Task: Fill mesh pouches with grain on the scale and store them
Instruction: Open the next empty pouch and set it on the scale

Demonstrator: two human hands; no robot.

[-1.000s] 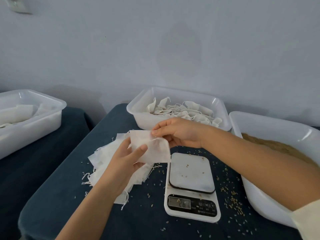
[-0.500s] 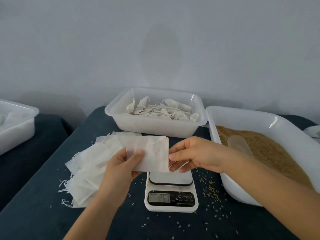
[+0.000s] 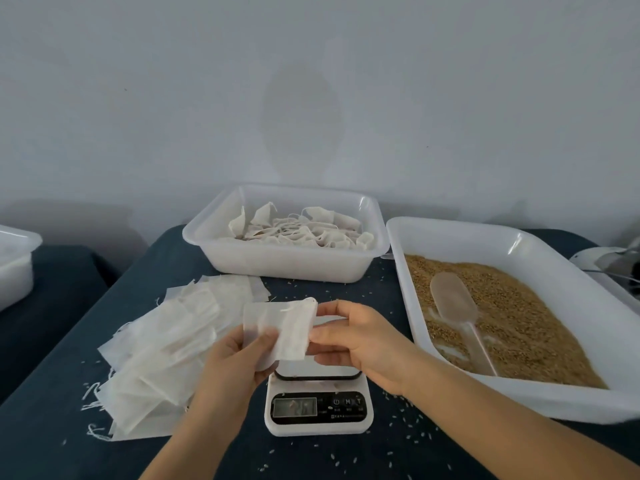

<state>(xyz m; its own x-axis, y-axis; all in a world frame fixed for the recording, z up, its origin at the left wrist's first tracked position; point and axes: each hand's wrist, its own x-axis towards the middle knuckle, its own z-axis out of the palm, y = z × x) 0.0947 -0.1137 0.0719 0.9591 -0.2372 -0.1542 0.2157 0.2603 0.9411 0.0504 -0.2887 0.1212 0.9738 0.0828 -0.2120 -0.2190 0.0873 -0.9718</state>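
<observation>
You've got one empty mesh pouch [image 3: 277,329] in the air just above the scale [image 3: 318,403], so this cycle is at the open-the-mouth stage, nothing poured yet. Your left hand [image 3: 239,362] pinches the pouch's lower left corner, thumb on top; your right hand [image 3: 356,341] pinches the drawstring end between thumb and fingertips, the other fingers loosely curled. The pouch looks flat, no grain in it. Done so far, by the look of it: the bin [image 3: 287,233] behind the scale holds a heap of pouches with strings drawn, probably the filled ones. Left: a big stack of flat pouches [image 3: 166,351] on the cloth to your left, so most of the job is ahead. Grain is in the tray [image 3: 568,292] on your right, with the scoop [image 3: 457,310] lying in it, handle toward you, easy reach. Scale display is lit but I can't read it. Loose grains are scattered on the cloth round the scale; any on the platform would skew the reading. Another bin [image 3: 14,261] sits far left, contents unclear.
</observation>
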